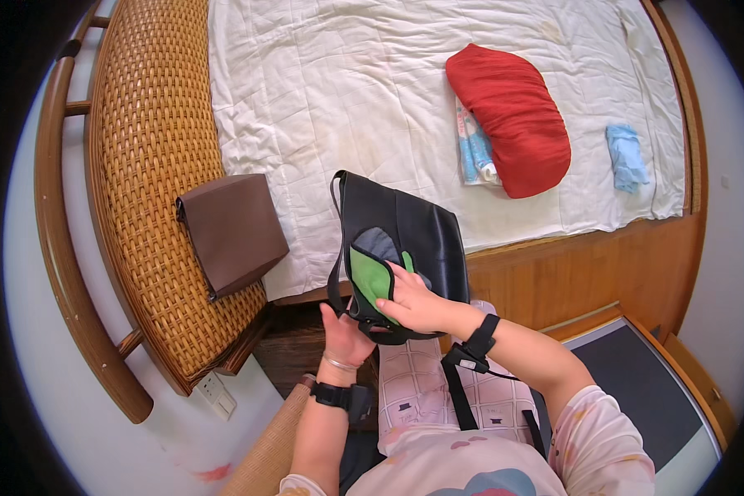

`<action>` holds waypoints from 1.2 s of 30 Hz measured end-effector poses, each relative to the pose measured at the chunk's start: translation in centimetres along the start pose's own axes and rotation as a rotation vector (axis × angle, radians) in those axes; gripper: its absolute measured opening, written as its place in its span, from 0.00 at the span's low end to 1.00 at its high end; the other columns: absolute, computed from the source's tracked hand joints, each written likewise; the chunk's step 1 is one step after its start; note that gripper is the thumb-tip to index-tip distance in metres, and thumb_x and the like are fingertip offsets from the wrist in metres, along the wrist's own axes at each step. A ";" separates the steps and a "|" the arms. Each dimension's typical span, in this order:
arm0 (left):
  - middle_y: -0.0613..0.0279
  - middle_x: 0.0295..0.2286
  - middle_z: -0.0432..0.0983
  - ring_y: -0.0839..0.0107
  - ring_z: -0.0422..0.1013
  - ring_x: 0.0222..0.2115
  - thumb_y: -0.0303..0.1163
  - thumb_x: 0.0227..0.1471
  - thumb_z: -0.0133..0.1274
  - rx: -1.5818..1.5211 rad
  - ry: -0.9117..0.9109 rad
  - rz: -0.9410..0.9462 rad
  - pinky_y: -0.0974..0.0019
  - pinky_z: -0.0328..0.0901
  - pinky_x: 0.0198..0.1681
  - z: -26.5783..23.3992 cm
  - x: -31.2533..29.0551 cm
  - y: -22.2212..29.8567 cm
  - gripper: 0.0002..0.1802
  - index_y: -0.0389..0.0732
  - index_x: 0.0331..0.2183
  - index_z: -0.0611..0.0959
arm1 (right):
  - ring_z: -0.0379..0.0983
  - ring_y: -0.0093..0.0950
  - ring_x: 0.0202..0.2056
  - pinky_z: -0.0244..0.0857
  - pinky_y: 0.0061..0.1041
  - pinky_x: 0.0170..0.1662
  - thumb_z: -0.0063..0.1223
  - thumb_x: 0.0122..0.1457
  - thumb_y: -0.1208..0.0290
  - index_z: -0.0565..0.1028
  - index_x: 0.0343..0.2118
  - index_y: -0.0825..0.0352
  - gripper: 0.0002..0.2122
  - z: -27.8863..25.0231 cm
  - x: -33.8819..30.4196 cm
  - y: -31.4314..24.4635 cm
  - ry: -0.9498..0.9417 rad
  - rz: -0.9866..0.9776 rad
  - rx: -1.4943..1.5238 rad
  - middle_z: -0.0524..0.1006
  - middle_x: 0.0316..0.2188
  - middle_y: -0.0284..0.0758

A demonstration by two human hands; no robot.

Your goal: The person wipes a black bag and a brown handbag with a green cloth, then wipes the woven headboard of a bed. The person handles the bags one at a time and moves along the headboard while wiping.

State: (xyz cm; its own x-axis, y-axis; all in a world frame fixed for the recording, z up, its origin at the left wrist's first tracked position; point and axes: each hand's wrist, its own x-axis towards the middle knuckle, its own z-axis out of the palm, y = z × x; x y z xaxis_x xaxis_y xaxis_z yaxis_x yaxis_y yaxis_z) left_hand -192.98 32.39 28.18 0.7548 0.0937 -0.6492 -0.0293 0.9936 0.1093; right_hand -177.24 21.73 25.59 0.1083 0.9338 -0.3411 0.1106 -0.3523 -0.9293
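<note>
Package (474, 150) printed; right hand (419, 304) pinching green cloth (368, 273); left hand (348, 339) at bag (409, 217), grip unclear.

Left forearm (316, 446) raised from the lower edge, left hand (346, 341) held low with thumb pointed upward and fingers mostly hidden, right forearm (527, 351) angled inward, right hand (420, 305) turned palm down, fingers extended, grip unclear

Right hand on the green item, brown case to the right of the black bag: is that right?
No: in the head view the brown case lies to the left of the black bag. The right hand is on the green item, as you say.
</note>
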 end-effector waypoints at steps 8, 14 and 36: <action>0.59 0.45 0.75 0.65 0.73 0.45 0.48 0.61 0.43 0.240 0.348 -0.306 0.60 0.69 0.47 -0.4 3.4 2.5 0.25 0.41 0.51 0.74 | 0.52 0.50 0.61 0.49 0.46 0.59 0.47 0.58 0.59 0.70 0.50 0.72 0.23 3.5 -0.9 -0.6 0.073 0.040 -0.170 0.62 0.55 0.55; 0.58 0.48 0.73 0.63 0.71 0.48 0.53 0.62 0.39 0.234 0.329 -0.256 0.59 0.67 0.51 -0.5 5.6 3.5 0.29 0.42 0.54 0.72 | 0.56 0.52 0.58 0.52 0.41 0.61 0.46 0.60 0.60 0.72 0.48 0.73 0.20 4.1 2.8 2.3 0.283 0.099 -0.027 0.57 0.59 0.57; 0.63 0.51 0.72 0.67 0.69 0.50 0.52 0.62 0.40 0.496 0.374 -0.387 0.62 0.63 0.52 -2.7 3.2 2.1 0.29 0.43 0.56 0.70 | 0.69 0.50 0.46 0.63 0.41 0.50 0.45 0.58 0.67 0.71 0.47 0.69 0.16 8.3 2.2 5.1 0.435 0.326 0.310 0.73 0.43 0.52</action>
State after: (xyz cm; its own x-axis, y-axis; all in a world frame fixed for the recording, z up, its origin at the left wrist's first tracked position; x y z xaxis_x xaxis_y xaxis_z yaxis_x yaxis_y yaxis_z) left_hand -192.43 34.94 24.31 0.3744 -0.1551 -0.9142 0.5612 0.8227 0.0902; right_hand -184.66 22.51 18.94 0.4873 0.6473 -0.5862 -0.2806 -0.5196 -0.8070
